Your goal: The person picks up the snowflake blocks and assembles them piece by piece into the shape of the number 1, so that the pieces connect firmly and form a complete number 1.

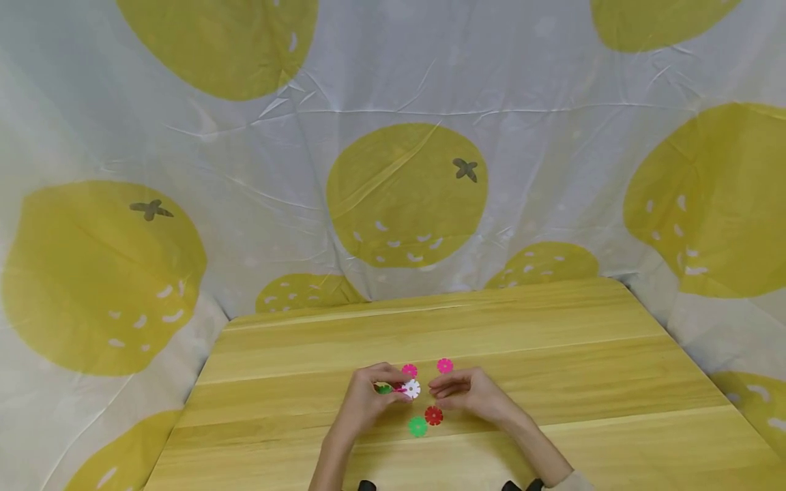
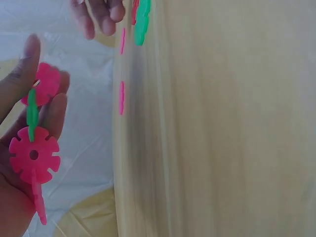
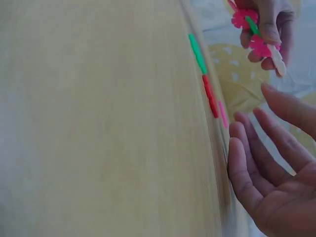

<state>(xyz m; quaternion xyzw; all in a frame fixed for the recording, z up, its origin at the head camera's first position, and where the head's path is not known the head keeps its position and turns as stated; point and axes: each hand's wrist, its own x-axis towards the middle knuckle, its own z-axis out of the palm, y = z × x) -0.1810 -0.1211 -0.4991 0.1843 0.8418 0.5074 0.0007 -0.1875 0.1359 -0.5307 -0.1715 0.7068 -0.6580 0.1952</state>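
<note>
My left hand (image 1: pixel 364 399) pinches a chain of slotted plastic snowflake discs between thumb and fingers. The left wrist view shows pink discs (image 2: pixel 33 155) in it, joined by a green disc (image 2: pixel 32 114) at right angles. At the chain's end facing the right hand is a white disc (image 1: pixel 411 389). Opposite it, my right hand (image 1: pixel 475 395) holds nothing; its fingers are loosely bent and apart from the chain. Around the hands lie loose discs: a red one (image 1: pixel 434 415) and a green one (image 1: pixel 418 427) nearer me, two pink ones (image 1: pixel 445 366) farther back.
A wooden table (image 1: pixel 614 382) lies beneath both hands. Behind it and at its sides hangs a pale cloth (image 1: pixel 528 136) printed with large yellow fruit. Small dark objects (image 1: pixel 367 485) show at the bottom edge of the head view.
</note>
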